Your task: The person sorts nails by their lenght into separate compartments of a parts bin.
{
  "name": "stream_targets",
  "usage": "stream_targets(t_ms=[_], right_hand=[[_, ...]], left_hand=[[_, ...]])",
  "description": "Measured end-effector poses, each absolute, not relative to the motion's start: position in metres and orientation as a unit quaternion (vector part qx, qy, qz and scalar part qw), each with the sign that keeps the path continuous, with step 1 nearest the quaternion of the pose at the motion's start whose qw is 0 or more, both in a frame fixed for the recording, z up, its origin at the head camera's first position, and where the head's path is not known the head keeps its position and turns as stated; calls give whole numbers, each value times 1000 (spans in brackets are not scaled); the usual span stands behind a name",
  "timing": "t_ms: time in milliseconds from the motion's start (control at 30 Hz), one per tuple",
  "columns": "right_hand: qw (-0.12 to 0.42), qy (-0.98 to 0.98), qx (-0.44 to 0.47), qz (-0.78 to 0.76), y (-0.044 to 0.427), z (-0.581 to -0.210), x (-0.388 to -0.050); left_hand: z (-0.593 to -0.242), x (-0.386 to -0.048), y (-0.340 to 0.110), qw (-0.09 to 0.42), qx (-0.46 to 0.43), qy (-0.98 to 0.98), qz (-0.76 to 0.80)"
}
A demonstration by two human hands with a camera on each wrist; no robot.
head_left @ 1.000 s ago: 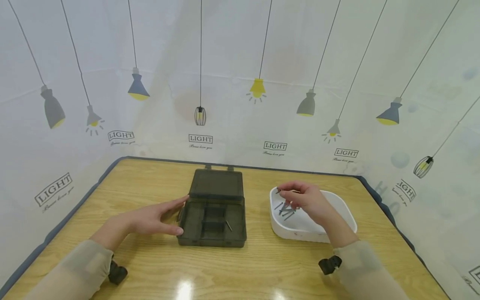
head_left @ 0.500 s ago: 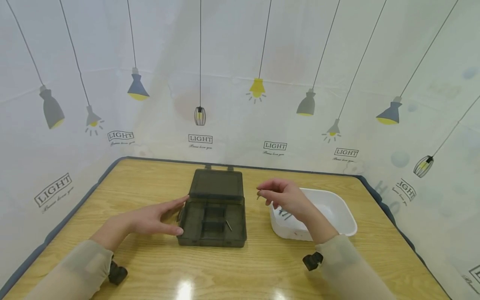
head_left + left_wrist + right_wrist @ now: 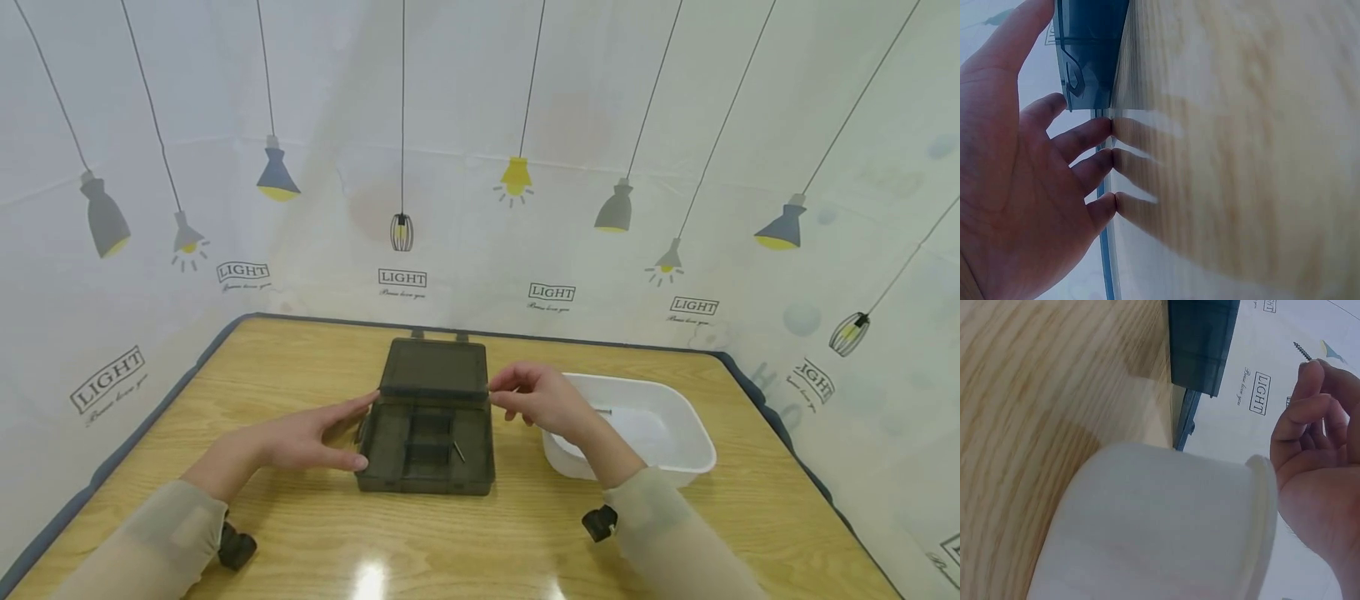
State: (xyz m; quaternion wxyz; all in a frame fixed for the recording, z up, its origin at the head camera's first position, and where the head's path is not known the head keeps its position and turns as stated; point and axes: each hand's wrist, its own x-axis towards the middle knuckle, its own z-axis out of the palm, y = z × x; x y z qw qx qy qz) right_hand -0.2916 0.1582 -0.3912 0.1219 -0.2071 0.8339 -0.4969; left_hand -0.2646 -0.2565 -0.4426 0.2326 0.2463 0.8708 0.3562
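A dark, see-through compartment box (image 3: 468, 471) lies on the table with its lid (image 3: 435, 367) swung back; one screw (image 3: 459, 452) rests in its right part. Along the box's left side my left hand (image 3: 300, 435) is spread, thumb and index finger at its edge; in the left wrist view the hand (image 3: 1029, 169) has its other fingertips on the table. My right hand (image 3: 551, 402) is at the box's right side, near the lid hinge. The right wrist view shows the right hand (image 3: 1319, 437) pinching a screw (image 3: 1302, 351) between thumb and index finger.
A white tray (image 3: 675, 417) stands right of the box, partly behind my right forearm, with a screw (image 3: 603, 411) visible inside. The wooden table (image 3: 450, 542) ends at a patterned curtain (image 3: 465, 167) behind and on both sides.
My right hand has moved left from over the white tray to the box's right side, carrying a screw. The left hand and the box have stayed in place.
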Motion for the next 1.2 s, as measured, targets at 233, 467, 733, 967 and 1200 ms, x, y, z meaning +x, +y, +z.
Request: stream_targets(t_ms=[233,467,733,967,1200], right_hand=[[134,841,-219,-477,146,-397,-290],[149,848,-223,-457,135,-406,-288],[153,856,-223,-441,127,-410,-285],[142,862,-226,-431,133,-407,-282],[127,865,-208,-438,161,-392,-280]], left_hand=[[-443,-266,-257,230,245,873,352],[-444,-266,-256,228,246,875,348],[-439,-264,-255,230,252,871,353],[-442,-264,-256,222,248,876,350],[-440,-263,-255,219,250,877,347]])
